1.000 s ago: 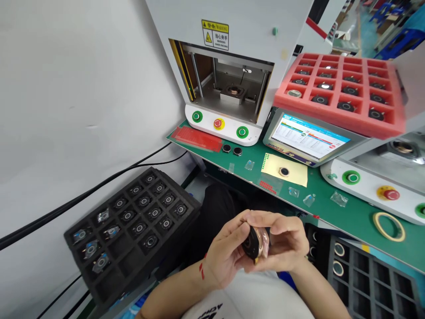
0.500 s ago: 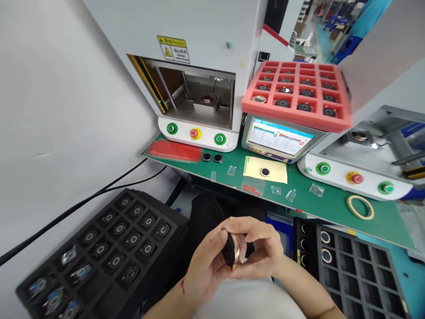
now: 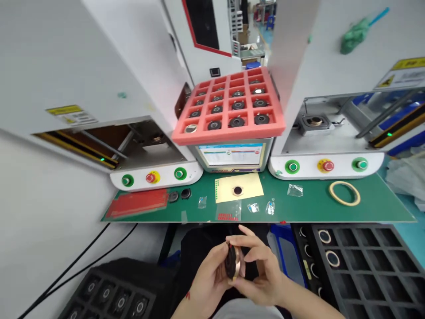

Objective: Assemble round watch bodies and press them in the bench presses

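Low in the middle of the view, a round black part with a copper-coloured rim (image 3: 233, 261) is held on edge between both hands. My left hand (image 3: 212, 274) wraps round its black side, thumb on top. The fingers and thumb of my right hand (image 3: 257, 266) grip the rim side, with one finger raised. On the green bench beyond lie a yellow card (image 3: 222, 188) bearing a round part (image 3: 237, 191), and two black discs (image 3: 179, 195).
A pink foam tray (image 3: 229, 133) of round parts rests on a monitor (image 3: 232, 155) between two presses with buttons. Black trays (image 3: 352, 266) stand lower right, others (image 3: 113, 288) lower left. A tape roll (image 3: 345, 193), plastic scraps and red strips (image 3: 139, 202) lie on the bench.
The camera view has turned to the right, showing more of the right press. Both hands still hold the part, and a finger of my right hand has lifted.
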`<move>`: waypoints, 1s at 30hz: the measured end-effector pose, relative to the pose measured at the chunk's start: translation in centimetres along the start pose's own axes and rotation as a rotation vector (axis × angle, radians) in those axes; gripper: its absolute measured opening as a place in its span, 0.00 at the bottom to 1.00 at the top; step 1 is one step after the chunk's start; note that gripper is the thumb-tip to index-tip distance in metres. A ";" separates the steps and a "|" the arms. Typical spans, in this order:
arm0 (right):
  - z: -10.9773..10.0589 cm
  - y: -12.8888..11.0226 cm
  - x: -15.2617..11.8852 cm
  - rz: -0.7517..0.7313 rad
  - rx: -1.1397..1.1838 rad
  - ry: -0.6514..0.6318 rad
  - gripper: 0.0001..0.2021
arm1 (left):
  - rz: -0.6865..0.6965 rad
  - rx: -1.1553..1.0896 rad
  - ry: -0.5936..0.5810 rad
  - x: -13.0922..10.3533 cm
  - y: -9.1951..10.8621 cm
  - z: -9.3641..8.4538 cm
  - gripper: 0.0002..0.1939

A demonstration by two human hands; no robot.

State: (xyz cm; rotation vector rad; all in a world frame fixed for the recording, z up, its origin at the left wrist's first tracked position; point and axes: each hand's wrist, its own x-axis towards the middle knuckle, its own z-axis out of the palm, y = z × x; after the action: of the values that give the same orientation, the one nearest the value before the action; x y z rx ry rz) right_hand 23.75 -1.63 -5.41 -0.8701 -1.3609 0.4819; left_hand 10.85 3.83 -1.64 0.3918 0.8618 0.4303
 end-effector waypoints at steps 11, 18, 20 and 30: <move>-6.7 0.7 1.4 0.497 0.419 0.033 0.23 | -0.357 -0.189 -0.493 5.2 0.0 4.9 0.15; -4.5 -1.4 0.2 0.570 0.428 0.221 0.07 | -0.466 -0.153 -0.600 3.2 -1.0 2.6 0.15; -3.5 -2.2 -0.5 0.568 0.381 0.219 0.08 | -0.461 -0.120 -0.659 2.3 -1.2 1.8 0.15; -4.2 2.7 0.9 0.754 -0.132 0.182 0.16 | 0.238 0.954 -0.266 3.5 -1.2 -3.7 0.31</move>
State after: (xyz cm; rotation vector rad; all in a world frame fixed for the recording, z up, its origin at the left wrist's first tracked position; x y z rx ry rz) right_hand 28.49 -0.42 -6.78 -1.5030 -0.8703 0.8675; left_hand 10.22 5.18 -6.67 1.4093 0.7162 0.1478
